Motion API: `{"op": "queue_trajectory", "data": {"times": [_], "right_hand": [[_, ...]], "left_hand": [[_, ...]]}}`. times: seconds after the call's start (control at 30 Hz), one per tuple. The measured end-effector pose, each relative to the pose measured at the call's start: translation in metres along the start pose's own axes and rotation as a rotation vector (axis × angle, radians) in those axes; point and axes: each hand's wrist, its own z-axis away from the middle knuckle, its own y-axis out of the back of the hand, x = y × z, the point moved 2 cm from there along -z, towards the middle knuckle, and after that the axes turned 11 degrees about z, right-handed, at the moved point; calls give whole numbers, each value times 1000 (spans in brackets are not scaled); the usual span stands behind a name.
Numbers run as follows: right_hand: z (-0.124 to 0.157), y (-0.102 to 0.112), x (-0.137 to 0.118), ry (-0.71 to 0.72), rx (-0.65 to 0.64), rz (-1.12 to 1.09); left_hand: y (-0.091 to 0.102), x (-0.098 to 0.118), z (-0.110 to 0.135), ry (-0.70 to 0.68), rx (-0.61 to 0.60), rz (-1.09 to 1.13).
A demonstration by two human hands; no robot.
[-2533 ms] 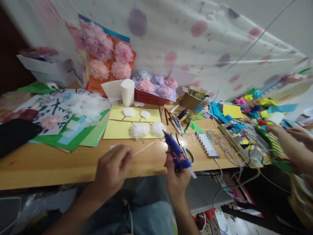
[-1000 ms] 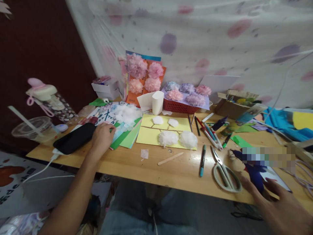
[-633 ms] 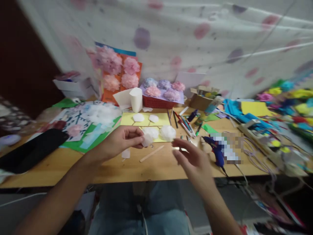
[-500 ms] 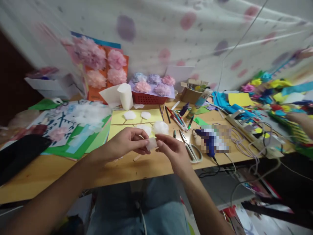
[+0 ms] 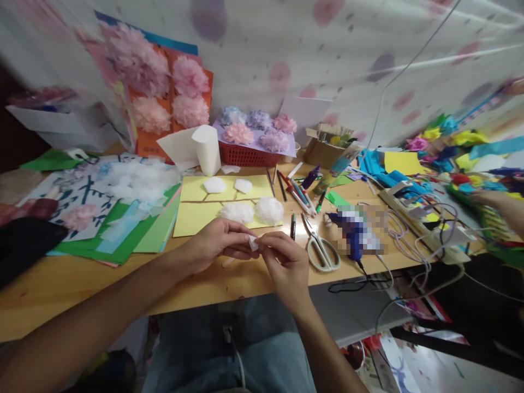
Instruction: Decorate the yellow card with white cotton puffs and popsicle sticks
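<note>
My left hand (image 5: 219,246) and my right hand (image 5: 283,262) meet over the front of the wooden table (image 5: 123,278), both pinching one small piece of white tissue paper (image 5: 253,242) between their fingertips. Just behind them lies a yellow card (image 5: 192,215) carrying two fluffy white tissue flowers (image 5: 268,210) and two flat white pieces. A wooden stick (image 5: 227,262) pokes out under my left hand. White-handled scissors (image 5: 321,252) and a blue glue gun (image 5: 347,232) lie to the right of my right hand.
Green and patterned papers (image 5: 123,224) with white tissue are stacked at left. A red basket (image 5: 249,155) of pastel flowers, a white paper roll (image 5: 208,148) and an orange board of pink flowers (image 5: 180,98) stand behind. Pens (image 5: 298,196), a power strip (image 5: 417,218) and another person's arm (image 5: 501,207) are at right.
My right hand set down the glue gun and my left hand fetched a white tissue piece from the left. Both hands have come together on it, lower and closer than half a second ago.
</note>
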Motion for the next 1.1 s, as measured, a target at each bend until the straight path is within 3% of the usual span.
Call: {"op": "queue_trajectory", "data": {"times": [0.27, 0.37, 0.5, 0.6, 0.77, 0.83, 1.0, 1.1], "right_hand": [[2, -1, 3, 79, -43, 59], [4, 1, 6, -7, -63, -21], [2, 7, 6, -223, -24, -126], [-8, 6, 2, -304, -135, -33], [-22, 3, 1, -330, -237, 24], [-20, 1, 3, -349, -218, -31], [-6, -6, 7, -387, -11, -161], [-2, -6, 8, -416, -10, -166]], "left_hand": [[-2, 0, 2, -67, -4, -6], [-5, -2, 2, -141, -5, -76], [-5, -4, 1, -249, 55, -217], [-5, -3, 3, -327, 73, -336], [-6, 0, 5, -330, 18, -351], [-7, 1, 5, -315, 12, -306], [-7, 0, 4, -253, 21, -214], [-6, -2, 3, -273, 30, -241]]}}
